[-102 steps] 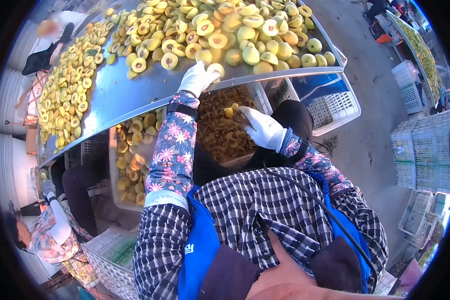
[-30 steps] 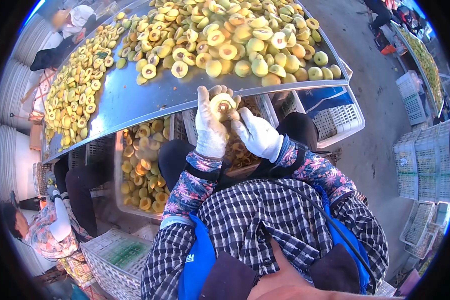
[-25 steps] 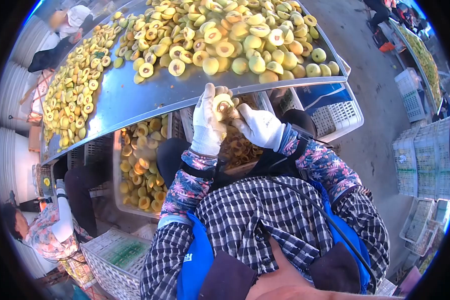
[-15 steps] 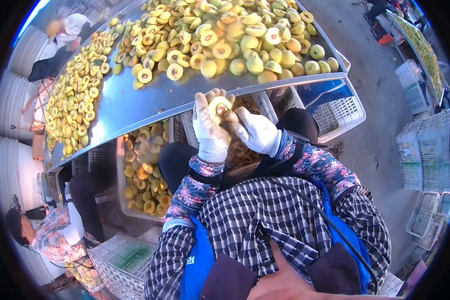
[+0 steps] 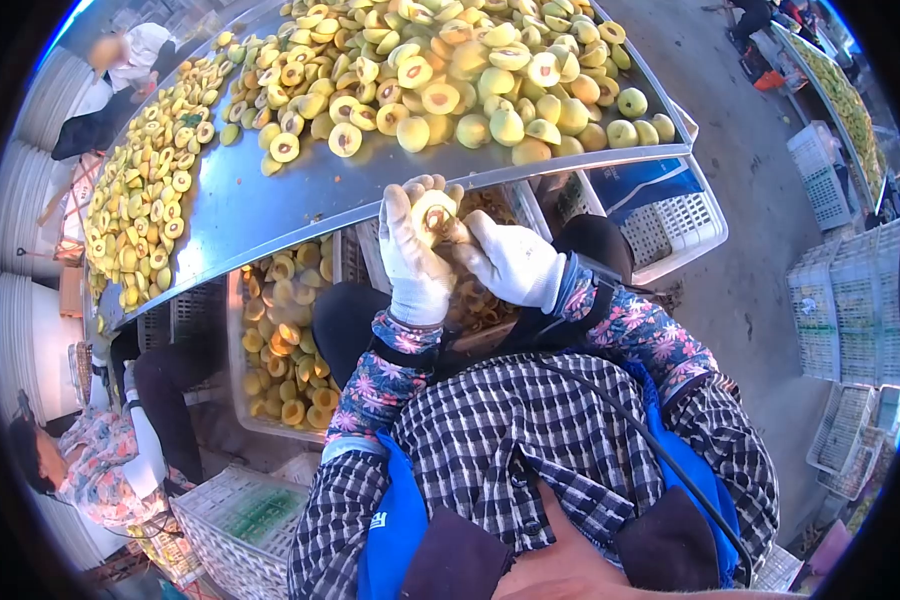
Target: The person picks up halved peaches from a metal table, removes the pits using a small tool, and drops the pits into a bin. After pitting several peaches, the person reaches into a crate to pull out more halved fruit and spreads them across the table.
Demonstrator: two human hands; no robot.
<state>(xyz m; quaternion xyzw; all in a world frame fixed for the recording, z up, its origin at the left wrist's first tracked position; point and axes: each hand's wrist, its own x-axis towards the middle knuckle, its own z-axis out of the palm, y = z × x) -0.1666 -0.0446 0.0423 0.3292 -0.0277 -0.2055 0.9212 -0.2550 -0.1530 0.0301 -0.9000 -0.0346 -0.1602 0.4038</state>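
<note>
White-gloved hands [image 5: 417, 282] partly hide a crate [image 5: 532, 212] near the metal table [image 5: 260, 200], the left [image 5: 412, 262] grasping cut fruit [image 5: 433, 214], the right's [image 5: 520, 266] hold unclear.

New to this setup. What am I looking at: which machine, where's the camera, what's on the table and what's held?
No machine: these are a person's own two hands, in whitish gloves. There is one view, from a camera on the person's head, looking forward and down, so the checked shirt at the bottom is the wearer's.

The metal table bears heaps of yellow-green fruit, many cut open, some seemingly whole. Below it stands a crate of cut fruit.

The left hand holds up a fruit half, cut face showing. The right hand has its fingertips close against it; whether they grip a tool or part of the fruit, I can't tell.

A co-worker sits at left.
</note>
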